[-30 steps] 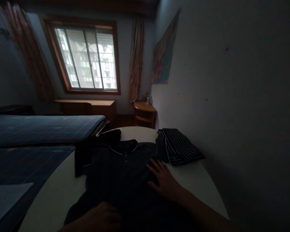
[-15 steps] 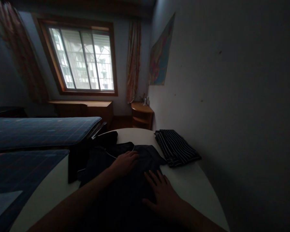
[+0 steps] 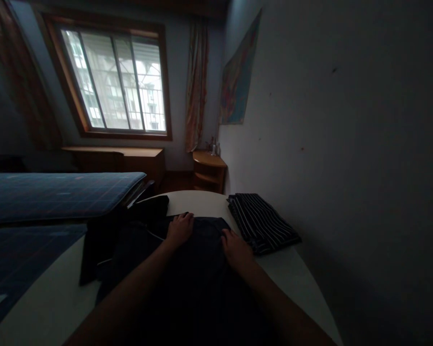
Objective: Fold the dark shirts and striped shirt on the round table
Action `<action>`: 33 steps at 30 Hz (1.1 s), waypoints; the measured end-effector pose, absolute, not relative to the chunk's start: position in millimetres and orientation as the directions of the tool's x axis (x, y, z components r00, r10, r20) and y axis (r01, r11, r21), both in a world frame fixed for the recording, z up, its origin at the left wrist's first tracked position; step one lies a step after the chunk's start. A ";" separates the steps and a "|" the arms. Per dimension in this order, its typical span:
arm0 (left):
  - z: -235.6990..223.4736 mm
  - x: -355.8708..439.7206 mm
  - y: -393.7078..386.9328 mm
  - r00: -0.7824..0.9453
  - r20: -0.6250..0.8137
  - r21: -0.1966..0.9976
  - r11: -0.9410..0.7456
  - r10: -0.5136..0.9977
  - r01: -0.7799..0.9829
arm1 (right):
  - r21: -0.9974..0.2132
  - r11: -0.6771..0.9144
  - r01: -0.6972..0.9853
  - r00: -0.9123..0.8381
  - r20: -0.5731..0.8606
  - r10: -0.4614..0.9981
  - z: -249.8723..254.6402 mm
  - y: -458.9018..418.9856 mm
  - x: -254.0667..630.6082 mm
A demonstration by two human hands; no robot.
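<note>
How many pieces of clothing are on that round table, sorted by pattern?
Plain dark: 2, the dark polo shirt under both hands and a dark garment behind it.
Striped: 1, the folded striped garment.
Total: 3.

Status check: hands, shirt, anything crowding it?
Both hands, left hand and right hand, flat on dark shirt. Shirt on white table. Striped cloth beside right hand.

Bedroom (home), bed [image 3: 57, 190], curtained window [image 3: 117, 89]

head cam | looks forward-down | close over table [image 3: 292, 269] | single view
</note>
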State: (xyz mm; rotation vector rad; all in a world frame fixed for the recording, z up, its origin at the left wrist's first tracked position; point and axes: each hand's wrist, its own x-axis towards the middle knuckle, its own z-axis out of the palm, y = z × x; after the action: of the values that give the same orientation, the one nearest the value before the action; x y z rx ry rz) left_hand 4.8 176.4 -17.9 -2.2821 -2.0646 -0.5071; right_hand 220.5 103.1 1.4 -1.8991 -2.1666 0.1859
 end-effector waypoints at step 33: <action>-17.3 19.3 164.4 0.300 0.386 0.130 -0.374 0.872 0.918 | -0.272 0.206 0.940 -0.137 0.252 0.958 -9.4 114.9 224.1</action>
State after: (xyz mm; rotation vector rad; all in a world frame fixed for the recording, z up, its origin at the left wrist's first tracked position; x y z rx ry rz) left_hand 19.3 164.4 -17.3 -2.4382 -1.6877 -0.6062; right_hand 224.1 114.9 -9.4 -1.7718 -2.1214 0.0674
